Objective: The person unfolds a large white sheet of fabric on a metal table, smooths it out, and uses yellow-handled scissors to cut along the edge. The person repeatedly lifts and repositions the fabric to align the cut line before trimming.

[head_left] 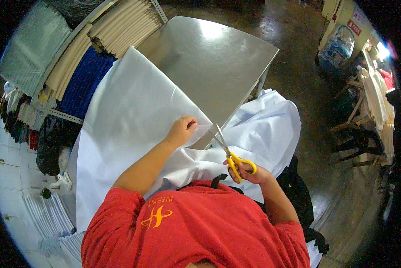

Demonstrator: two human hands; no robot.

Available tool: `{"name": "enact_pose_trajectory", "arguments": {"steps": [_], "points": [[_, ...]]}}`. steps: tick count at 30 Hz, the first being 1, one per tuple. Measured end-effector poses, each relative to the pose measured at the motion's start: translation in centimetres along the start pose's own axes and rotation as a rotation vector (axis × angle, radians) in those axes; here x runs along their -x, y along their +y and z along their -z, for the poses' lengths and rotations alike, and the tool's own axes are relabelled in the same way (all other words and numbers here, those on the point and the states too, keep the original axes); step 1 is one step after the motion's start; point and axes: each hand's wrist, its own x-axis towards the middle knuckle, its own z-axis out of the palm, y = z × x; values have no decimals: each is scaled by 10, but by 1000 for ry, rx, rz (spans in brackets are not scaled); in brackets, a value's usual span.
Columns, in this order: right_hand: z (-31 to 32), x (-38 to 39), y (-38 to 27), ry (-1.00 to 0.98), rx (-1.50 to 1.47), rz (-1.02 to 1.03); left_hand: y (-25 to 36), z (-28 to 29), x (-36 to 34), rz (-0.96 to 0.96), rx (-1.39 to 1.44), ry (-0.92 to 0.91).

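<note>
White fabric (129,102) spreads over the left part of a shiny metal-topped table (200,58), its far edge slanting down toward the middle. With fingers curled closed, my left hand (182,131) pinches the fabric near its edge. My right hand (249,173) grips a pair of scissors (229,154) by the yellow handles. Their metal blades are parted and point up at the fabric's corner, just right of my left hand. More of the white fabric hangs in folds in front of me and bunches up off the table's right side.
Left of the table, a metal-framed shelf holds stacked cream cloth (124,27) and blue cloth (85,82). A black plastic bag (51,145) hangs below. At right, across the floor, stand a plastic-wrapped blue container (336,49) and a rack of cream cloth (375,98).
</note>
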Motion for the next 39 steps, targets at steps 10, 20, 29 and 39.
{"name": "enact_pose_trajectory", "arguments": {"steps": [10,20,29,39], "points": [[16,-33,-7,19,-137,26,27,0,13,-131,-199,-40],[3,-31,-14,108,-120,-42,68,-32,7,-34,-749,40],[-3,-43,-8,111,-337,-46,55,-32,19,-279,-728,196],[-20,-35,-3,217,-245,54,62,-27,24,-317,-773,190]]}}
